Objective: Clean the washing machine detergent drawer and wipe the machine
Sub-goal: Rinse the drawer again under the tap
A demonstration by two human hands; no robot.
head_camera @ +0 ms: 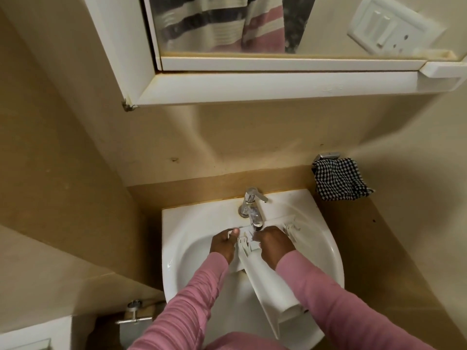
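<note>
— One step is in hand: which?
— Rinsing, it is judged. In the sink, the drawer is gripped by curled fingers of left hand and right hand, tap just above them. Turning is needed next.

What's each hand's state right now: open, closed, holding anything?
Left hand: grips the detergent drawer at its left end, thumb on top.
Right hand: fingers curled round the drawer under the tap.

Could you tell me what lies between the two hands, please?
In the head view, the white detergent drawer spans between the left hand and right hand, under the tap.
</note>
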